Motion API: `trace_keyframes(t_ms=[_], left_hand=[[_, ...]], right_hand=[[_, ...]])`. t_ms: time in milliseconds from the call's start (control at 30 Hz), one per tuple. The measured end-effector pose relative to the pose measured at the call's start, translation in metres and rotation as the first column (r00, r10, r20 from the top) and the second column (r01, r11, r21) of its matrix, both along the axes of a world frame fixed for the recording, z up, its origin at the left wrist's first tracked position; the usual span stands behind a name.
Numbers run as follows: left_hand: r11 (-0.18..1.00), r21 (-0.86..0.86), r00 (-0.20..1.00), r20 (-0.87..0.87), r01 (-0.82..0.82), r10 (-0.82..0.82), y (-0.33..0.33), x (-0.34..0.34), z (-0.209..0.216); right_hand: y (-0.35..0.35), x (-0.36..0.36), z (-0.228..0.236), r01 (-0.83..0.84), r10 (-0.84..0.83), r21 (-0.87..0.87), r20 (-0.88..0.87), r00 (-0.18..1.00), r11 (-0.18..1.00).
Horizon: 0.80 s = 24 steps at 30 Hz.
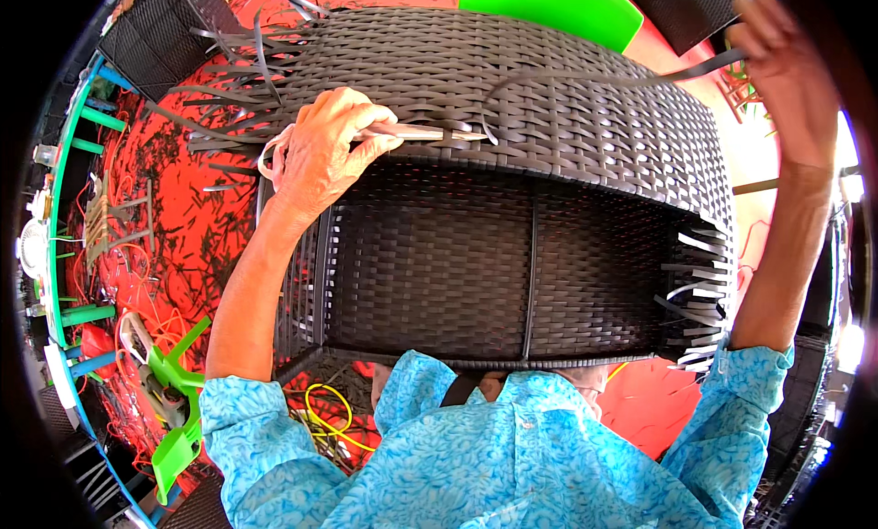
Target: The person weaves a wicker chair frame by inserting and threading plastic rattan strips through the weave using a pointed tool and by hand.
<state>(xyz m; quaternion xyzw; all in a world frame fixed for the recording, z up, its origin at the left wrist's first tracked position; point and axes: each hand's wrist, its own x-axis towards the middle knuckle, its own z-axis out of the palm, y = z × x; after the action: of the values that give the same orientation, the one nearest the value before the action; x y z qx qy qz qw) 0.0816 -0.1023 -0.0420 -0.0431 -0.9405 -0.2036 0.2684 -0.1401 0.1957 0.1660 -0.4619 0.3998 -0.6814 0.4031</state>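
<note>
A large dark wicker furniture frame [512,163] fills the view, mostly woven. The left hand [320,149] grips a flat tool [430,133] against its top; the right hand [777,53] pulls a loose strip [640,79] taut. Unwoven strip ends [695,291] remain at both sides.

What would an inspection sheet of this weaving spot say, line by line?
Surface: red floor strewn with dark strip offcuts.
Job's things: dark woven wicker frame, partly woven, loose strip ends sticking out at its left and right edges; one long dark strip runs across its top.
Clutter: green plastic tool lower left; green seat beyond the frame.
Grips: left hand presses a pale flat tool into the weave; right hand, raised, pulls the long strip taut.
Cables: yellow cord and orange cords on the floor.
Surroundings: other dark woven panels at the edges.
</note>
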Motion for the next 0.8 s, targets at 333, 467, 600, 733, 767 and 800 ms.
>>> trace_keyframes(t_ms=[333,467,600,733,767,800], left_hand=[[1.000,0.021,0.998,-0.063,-0.020,0.022,-0.005,0.005,-0.006],[0.998,-0.042,0.997,-0.056,-0.046,0.044,-0.002,0.006,-0.002],[0.998,-0.048,0.992,-0.118,-0.037,0.031,0.004,0.004,0.000],[0.998,-0.063,0.982,-0.189,0.013,-0.024,0.027,0.002,0.005],[0.998,-0.054,0.980,-0.197,0.030,-0.040,0.037,0.002,0.008],[0.993,-0.052,0.980,-0.165,0.102,-0.109,0.043,0.002,0.009]], right_hand=[[-0.065,0.075,-0.117,0.654,0.030,0.277,-0.932,0.362,0.704],[-0.059,0.077,-0.108,0.716,0.059,0.231,-0.965,0.257,0.659],[-0.040,0.076,-0.106,0.758,0.084,0.212,-0.975,0.205,0.616],[-0.038,0.095,-0.096,0.676,0.059,0.583,-0.775,0.629,0.450],[-0.037,0.100,-0.095,0.675,0.060,0.583,-0.775,0.629,0.451],[-0.035,0.106,-0.095,0.545,0.083,0.693,-0.651,0.755,0.472]])
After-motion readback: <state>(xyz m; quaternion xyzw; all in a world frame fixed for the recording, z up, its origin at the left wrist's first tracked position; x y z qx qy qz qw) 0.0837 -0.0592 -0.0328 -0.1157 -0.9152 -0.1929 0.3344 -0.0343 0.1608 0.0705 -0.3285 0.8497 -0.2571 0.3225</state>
